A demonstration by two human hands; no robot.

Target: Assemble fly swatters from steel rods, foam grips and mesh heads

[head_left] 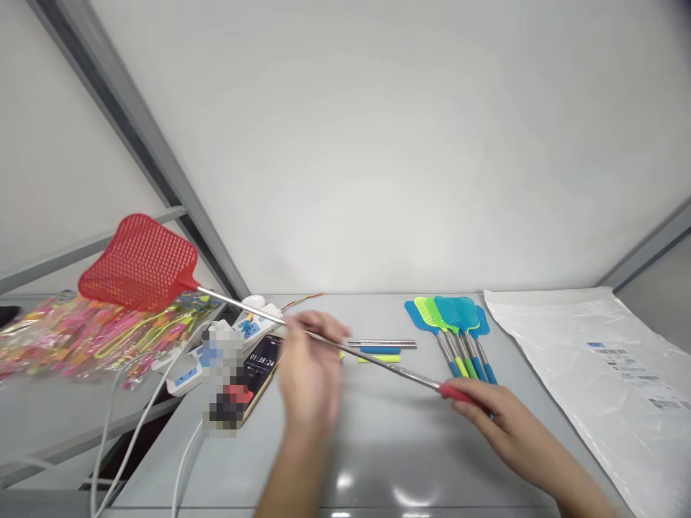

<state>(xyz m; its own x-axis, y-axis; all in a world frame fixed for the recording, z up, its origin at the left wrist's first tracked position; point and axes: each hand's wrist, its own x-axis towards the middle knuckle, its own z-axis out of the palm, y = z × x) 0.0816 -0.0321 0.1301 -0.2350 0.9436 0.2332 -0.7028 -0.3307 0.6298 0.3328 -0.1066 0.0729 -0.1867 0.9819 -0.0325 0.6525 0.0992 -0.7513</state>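
Note:
A red fly swatter (141,262) with a long extended metal shaft slants across the view, its perforated head raised at the left. My right hand (502,424) is closed around its red grip at the lower right. Around the middle of the shaft are the curled fingers of my left hand (313,367), slightly blurred. Behind the shaft, thin metal rods (383,344) lie on the grey table beside a blue grip (381,350) and a yellow-green grip (379,358).
Several blue, green and yellow fly swatters (461,331) lie fanned at the back right. A white plastic mailing bag (566,338) covers the right side. At left are a phone (262,363), power strips (262,324), white cables (141,439) and bagged colourful items (102,331).

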